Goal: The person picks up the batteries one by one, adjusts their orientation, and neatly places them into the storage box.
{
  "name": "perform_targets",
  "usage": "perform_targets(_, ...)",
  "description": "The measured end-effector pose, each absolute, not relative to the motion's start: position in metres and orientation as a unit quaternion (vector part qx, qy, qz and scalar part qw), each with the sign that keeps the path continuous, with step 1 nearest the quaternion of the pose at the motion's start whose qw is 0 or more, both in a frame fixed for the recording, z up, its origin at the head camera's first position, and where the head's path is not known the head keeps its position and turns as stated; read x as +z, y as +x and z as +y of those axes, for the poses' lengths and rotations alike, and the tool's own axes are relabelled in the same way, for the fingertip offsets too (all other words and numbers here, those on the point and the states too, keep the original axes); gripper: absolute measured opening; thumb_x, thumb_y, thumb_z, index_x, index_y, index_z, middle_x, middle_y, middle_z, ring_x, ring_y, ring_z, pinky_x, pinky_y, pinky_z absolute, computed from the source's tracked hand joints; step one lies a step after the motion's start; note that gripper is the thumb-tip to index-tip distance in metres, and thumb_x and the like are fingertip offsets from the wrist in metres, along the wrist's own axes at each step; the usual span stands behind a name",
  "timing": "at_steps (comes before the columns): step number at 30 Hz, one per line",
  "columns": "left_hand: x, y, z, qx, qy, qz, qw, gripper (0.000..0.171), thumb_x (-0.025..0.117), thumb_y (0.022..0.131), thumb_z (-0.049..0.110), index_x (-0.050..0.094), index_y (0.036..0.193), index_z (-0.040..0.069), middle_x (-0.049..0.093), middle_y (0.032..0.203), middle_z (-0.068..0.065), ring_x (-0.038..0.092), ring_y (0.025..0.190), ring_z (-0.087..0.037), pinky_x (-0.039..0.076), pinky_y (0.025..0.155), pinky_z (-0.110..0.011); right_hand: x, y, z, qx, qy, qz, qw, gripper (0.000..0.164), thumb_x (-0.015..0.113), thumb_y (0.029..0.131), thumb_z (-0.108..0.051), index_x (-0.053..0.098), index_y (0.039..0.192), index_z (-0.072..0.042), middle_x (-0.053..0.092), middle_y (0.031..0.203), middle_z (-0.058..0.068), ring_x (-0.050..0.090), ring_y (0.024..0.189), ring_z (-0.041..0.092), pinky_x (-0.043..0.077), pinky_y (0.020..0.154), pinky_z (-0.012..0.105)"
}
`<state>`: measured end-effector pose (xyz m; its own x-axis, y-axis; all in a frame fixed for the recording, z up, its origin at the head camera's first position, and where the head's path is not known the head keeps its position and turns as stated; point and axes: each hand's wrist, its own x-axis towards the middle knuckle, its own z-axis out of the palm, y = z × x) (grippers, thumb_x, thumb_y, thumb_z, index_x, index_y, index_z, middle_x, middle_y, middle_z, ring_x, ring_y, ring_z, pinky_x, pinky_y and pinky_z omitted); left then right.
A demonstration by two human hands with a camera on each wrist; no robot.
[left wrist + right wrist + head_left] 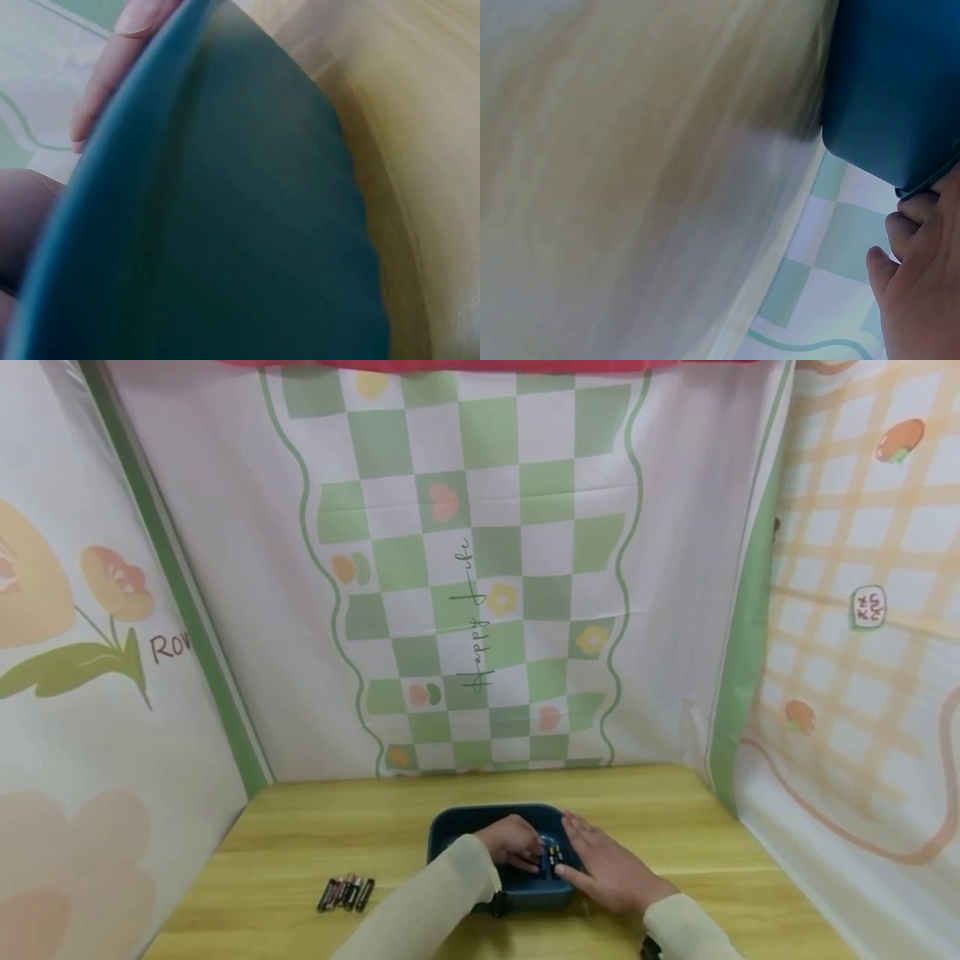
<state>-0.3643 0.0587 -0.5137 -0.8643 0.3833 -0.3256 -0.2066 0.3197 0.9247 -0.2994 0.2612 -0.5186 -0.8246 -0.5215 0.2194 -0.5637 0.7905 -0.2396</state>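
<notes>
A dark blue bin (495, 812) with a divider inside stands on the table. My left hand (513, 843) reaches into it, close to the divider, fingers bent downward; whether they hold anything is hidden. Several small batteries (556, 857) lie in the bin's right compartment. My right hand (615, 868) rests along the right rim, its fingers extended and the thumb over the edge near those batteries. The right wrist view shows the bin's outer wall (892, 90) with the right hand (922, 270) at its rim. The bin's outer wall (255, 202) fills most of the left wrist view.
Several batteries (346, 892) lie side by side on the wood-grain table (360, 827), left of the bin. Patterned fabric (480, 568) hangs behind the table, with more fabric on both sides.
</notes>
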Motion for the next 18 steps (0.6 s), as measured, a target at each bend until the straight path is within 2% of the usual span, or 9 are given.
perform_targets(12, -0.5098, -0.3600, 0.0625, 0.538, 0.060, 0.807, 0.238, 0.011, 0.057, 0.085, -0.010, 0.067, 0.086, -0.004, 0.064, 0.078, -0.014, 0.062, 0.066, -0.022, 0.059, 0.060, -0.035, -0.5143, -0.2996, 0.2614, 0.155, 0.287, -0.944, 0.056, 0.075, 0.043, 0.101, -0.051, 0.023, 0.152, -0.001, 0.021, 0.158, 0.014, 0.021, 0.143, 0.028, 0.025, 0.114, 0.049)
perform_targets(15, -0.5104, -0.3594, 0.0631, 0.528, 0.058, 0.813, 0.240, 0.006, 0.061, 0.085, -0.006, 0.067, 0.087, -0.003, 0.065, 0.078, -0.013, 0.064, 0.068, -0.024, 0.059, 0.060, -0.037, -0.5147, -0.2995, 0.2613, 0.154, 0.286, -0.944, 0.058, 0.075, 0.043, 0.101, -0.051, 0.023, 0.152, 0.000, 0.021, 0.158, 0.013, 0.022, 0.143, 0.028, 0.025, 0.114, 0.049)
perform_targets(18, -0.5118, -0.3586, 0.0649, 0.510, 0.062, 0.826, 0.232, 0.005, 0.067, 0.081, -0.005, 0.067, 0.085, -0.003, 0.066, 0.077, -0.012, 0.067, 0.067, -0.026, 0.059, 0.060, -0.038, -0.5140, -0.2991, 0.2609, 0.152, 0.284, -0.945, 0.062, 0.074, 0.044, 0.101, -0.051, 0.024, 0.152, -0.001, 0.022, 0.158, 0.012, 0.022, 0.143, 0.027, 0.025, 0.114, 0.048)
